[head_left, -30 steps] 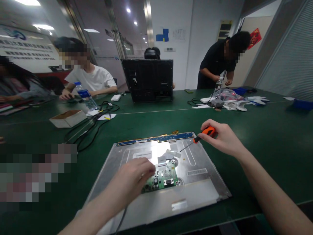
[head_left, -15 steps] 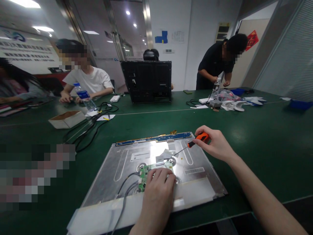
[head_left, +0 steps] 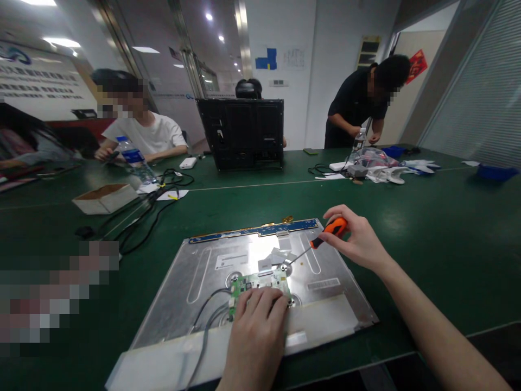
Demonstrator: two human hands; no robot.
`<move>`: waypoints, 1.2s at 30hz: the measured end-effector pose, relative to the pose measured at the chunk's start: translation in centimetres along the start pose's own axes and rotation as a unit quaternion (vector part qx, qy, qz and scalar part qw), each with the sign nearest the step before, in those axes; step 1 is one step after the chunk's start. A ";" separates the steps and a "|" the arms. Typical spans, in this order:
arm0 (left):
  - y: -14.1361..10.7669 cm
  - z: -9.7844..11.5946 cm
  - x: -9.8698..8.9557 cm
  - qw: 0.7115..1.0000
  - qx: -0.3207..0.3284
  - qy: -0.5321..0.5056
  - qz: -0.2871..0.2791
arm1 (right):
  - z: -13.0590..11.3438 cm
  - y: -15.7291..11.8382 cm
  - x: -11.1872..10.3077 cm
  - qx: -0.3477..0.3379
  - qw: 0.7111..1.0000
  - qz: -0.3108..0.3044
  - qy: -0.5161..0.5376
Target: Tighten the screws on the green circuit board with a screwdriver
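My right hand (head_left: 359,238) is closed around the orange and black handle of a screwdriver (head_left: 334,226). Its thin shaft slants down to the left, and the tip meets the panel near a round mount at the upper right corner of a green circuit board (head_left: 249,281). My left hand (head_left: 259,326) lies over the lower part of that board, fingers stretched forward and slightly bent, thumb hidden. Beneath is a silvery metal display panel (head_left: 166,296), lying flat on the table. A blue circuit strip (head_left: 299,226) runs along its far edge. Dark cables (head_left: 208,326) leave the board's left side.
An open cardboard box (head_left: 105,201), tangled black cables (head_left: 148,217) and a water bottle (head_left: 136,160) stand left on the green table (head_left: 427,250). A black display back (head_left: 244,133) stands upright ahead. Gloves (head_left: 391,174) and a plastic bag lie back right. Several people are around.
My left hand has slid slightly left and down, uncovering more of the board's right edge. The screwdriver and my right hand have barely moved. The whole view has shifted slightly.
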State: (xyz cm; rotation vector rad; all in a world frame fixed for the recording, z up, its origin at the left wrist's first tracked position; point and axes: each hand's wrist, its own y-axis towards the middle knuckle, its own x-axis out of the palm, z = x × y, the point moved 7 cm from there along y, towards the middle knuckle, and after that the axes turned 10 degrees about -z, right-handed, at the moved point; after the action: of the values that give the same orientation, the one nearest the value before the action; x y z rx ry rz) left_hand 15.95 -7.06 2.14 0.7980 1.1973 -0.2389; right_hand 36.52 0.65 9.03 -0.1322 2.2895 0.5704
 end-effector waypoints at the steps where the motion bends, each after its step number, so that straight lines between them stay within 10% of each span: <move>1: -0.5 0.1 -0.1 1.000 0.003 0.003 0.007 | 0.0 0.0 -0.1 0.001 1.000 0.014 0.013; 14: -1.7 2.3 1.8 0.997 0.068 0.044 -0.021 | -5.6 1.6 3.2 -0.052 0.997 0.023 0.060; 36: -1.9 2.4 1.9 0.997 0.061 0.052 -0.015 | -3.5 -0.7 4.4 -0.084 0.981 0.146 0.100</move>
State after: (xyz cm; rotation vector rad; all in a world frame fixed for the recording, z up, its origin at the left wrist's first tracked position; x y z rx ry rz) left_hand 17.38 -9.58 -0.06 0.9087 1.3024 -0.3004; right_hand 31.35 -1.17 7.81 0.0704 2.4723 0.9402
